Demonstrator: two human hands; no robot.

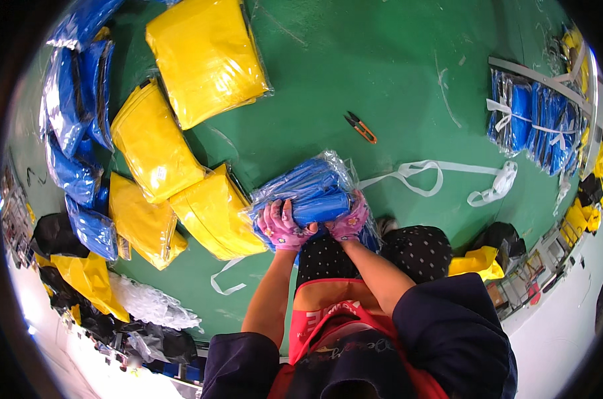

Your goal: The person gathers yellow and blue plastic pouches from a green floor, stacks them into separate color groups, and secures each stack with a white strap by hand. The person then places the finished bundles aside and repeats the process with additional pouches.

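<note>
On the floor in front of my knees stands a stack of blue folded items in clear plastic bags [308, 188]. My left hand [283, 225], in a pink patterned glove, presses on its near left side with fingers bent over the bags. My right hand [349, 219], in a matching glove, grips the near right side; its fingers are partly hidden. A white strap [424, 174] runs out from beside the stack to the right, ending in a loose coil [504, 179]. Another strap end [228, 279] shows on the floor at the left of my legs.
Thread snips with orange handles [361, 128] lie beyond the stack. Bagged yellow bundles [208, 56] and blue bundles [65, 100] line the left. Strap-tied blue stacks [511, 120] sit at the right beside a grey metal frame [541, 83]. Crumpled clear plastic [151, 302] lies at lower left.
</note>
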